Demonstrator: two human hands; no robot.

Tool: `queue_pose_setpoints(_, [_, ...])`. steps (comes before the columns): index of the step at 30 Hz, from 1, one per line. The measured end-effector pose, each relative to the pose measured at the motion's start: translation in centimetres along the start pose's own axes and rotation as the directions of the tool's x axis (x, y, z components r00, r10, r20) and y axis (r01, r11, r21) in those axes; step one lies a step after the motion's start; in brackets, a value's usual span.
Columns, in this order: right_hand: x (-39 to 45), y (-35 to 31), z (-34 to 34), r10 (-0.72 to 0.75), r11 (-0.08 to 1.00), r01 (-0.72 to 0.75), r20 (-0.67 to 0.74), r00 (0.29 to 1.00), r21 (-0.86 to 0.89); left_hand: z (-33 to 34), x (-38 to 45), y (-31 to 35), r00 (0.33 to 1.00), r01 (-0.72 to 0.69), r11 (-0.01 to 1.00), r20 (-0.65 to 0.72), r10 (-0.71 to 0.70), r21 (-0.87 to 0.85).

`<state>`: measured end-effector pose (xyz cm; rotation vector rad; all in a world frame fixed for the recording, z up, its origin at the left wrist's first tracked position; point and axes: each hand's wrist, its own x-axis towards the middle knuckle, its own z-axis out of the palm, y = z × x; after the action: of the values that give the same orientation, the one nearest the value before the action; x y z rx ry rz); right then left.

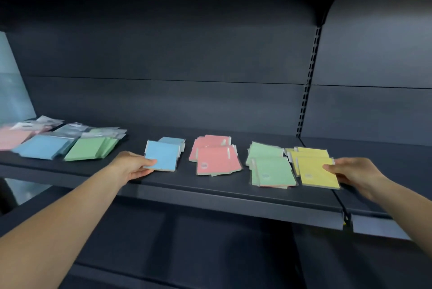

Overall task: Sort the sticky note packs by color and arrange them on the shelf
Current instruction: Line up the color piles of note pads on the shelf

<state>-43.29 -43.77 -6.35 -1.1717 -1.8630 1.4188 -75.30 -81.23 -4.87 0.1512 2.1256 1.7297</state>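
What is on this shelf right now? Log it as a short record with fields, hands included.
surface: dark metal shelf
sorted piles, left to right: blue sticky note packs, pink sticky note packs, green sticky note packs, yellow sticky note packs
unsorted: mixed heap of pink, blue and green wrapped packs at the far left
left hand: pinches the front blue pack
right hand: holds the front yellow pack by its right edge
progress: four colour piles laid, heap not yet sorted
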Motion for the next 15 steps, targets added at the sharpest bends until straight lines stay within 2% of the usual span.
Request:
queue_pose_setpoints(5, [0.1,-0.3,0.0,-0.010,0.998,0.010,0.001,1.000,-0.058,0.4,2.0,0.1,0.993,-0.038,0.959,-0.096,0.067,0.280])
queue_pose_setpoints(15, [-1.7,-1.8,0.7,-0.077,0.985,0.075,-0.007,0.997,-0.156,0.3,2.9,0.8,0.999,0.008,0.920,-0.052,0.014,0.391])
